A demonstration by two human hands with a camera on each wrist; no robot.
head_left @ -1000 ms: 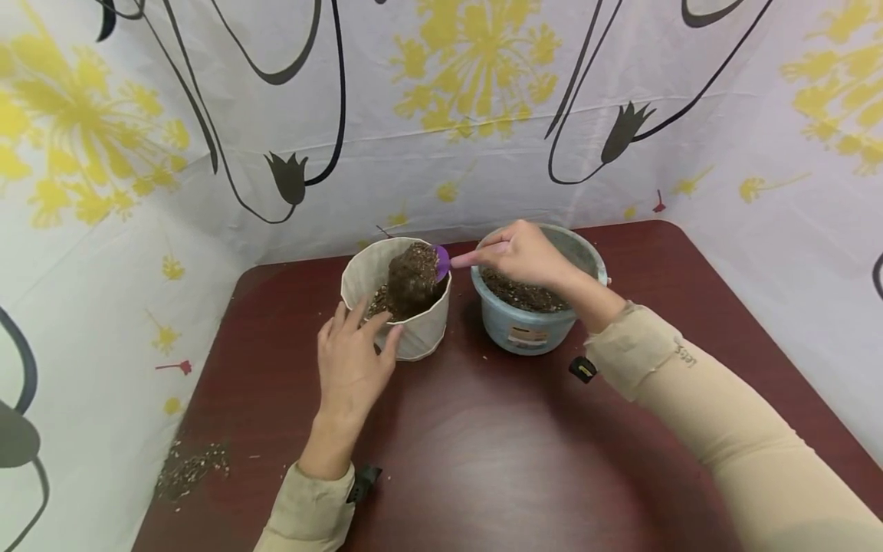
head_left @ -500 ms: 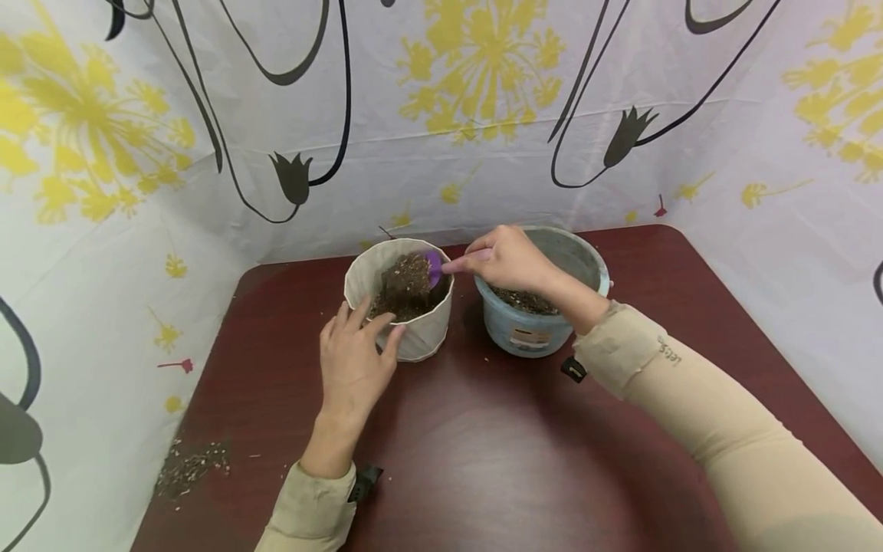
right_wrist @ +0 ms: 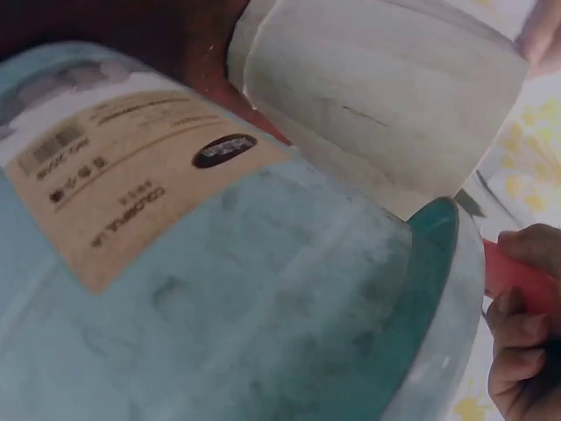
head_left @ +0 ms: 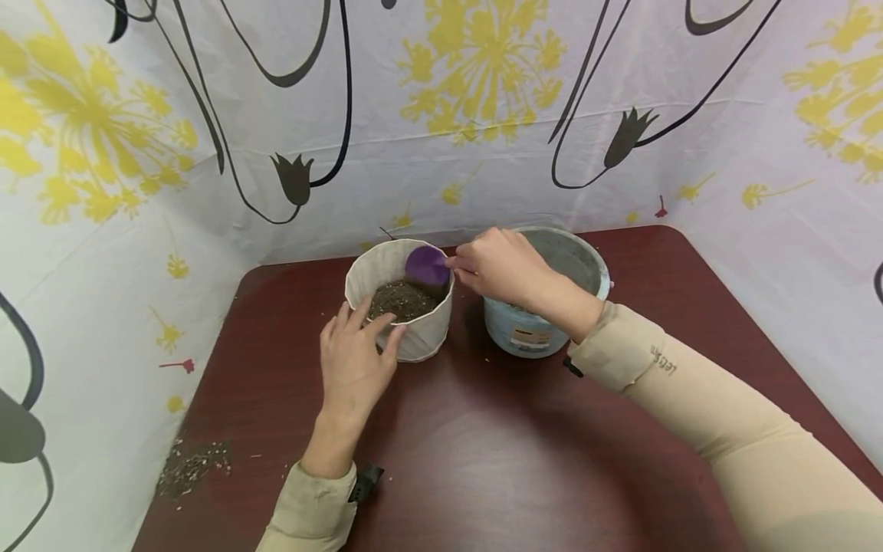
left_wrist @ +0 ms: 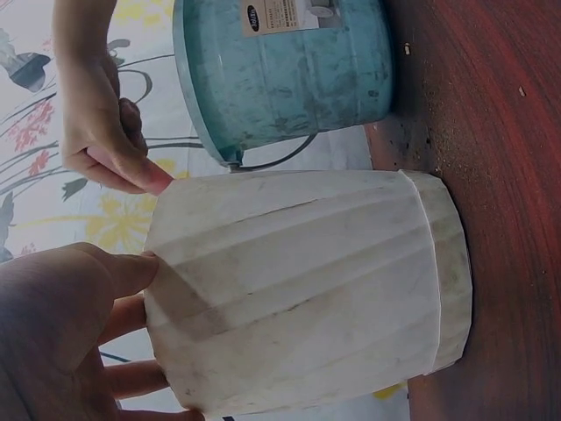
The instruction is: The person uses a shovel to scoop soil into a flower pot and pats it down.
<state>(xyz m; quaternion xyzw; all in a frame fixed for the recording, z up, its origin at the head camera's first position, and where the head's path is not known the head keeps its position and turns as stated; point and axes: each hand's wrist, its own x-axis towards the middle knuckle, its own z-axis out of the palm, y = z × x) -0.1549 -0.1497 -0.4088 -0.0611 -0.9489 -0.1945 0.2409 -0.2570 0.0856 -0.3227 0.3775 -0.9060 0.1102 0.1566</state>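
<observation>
Holding a purple scoop (head_left: 426, 265) over the white pot (head_left: 426, 335), a person works at a dark red table (head_left: 441, 460). The scoop sits just within the pot's right side, near the rim; the face I can see is smooth, with no heap on it, and dark soil (head_left: 402, 301) lies below, filling the pot only part way. This looks like the end of a pour. To do it well, I would hold the scoop low inside the rim, turn it fully over and shake it gently, so the last crumbs fall in rather than onto the table. The pot's wall looks thin, so light steadying should serve better than squeezing. The left hand (head_left: 354, 369) is loosely open, fingers spread, their tips resting on the pot's near left rim without clenching. The right hand (head_left: 507, 264) is closed around the scoop's pinkish handle (right_wrist: 517, 279), reaching across the front of the blue bucket (head_left: 498, 326). That bucket stands just right of the pot, the two apart. Loose soil crumbs (head_left: 193, 468) lie scattered at the table's left edge, well away from the pot.
</observation>
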